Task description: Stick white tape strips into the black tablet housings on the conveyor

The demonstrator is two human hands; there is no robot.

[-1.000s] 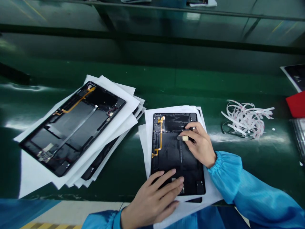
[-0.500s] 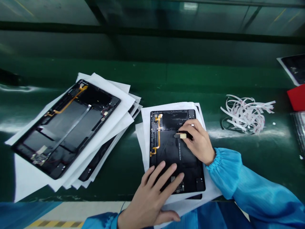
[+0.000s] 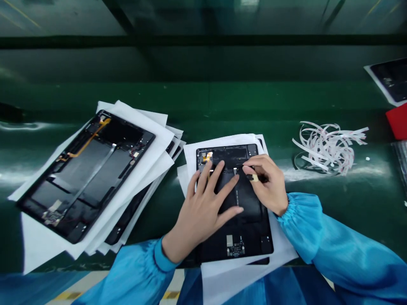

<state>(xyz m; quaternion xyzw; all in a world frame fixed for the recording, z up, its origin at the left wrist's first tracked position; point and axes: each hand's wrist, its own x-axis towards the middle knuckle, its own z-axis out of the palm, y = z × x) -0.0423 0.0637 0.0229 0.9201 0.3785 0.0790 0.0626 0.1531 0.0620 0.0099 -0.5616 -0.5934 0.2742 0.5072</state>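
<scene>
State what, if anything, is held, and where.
The right hand holds a small pale-and-dark piece; which part it grips is hidden. The left hand, spread over the tablet, grips nothing.

And I'm looking over a green counter, glossy, with a bright glare stretching towards its right edge and a thinner streak over by the left edge! Beyond the green, a dark bar runs the full width, and above it I'm getting dim grey panels, glass or metal, can't tell from where I sit. A yellow line slants at upper left. Below the near edge: pale floor, with yellow marking!
</scene>
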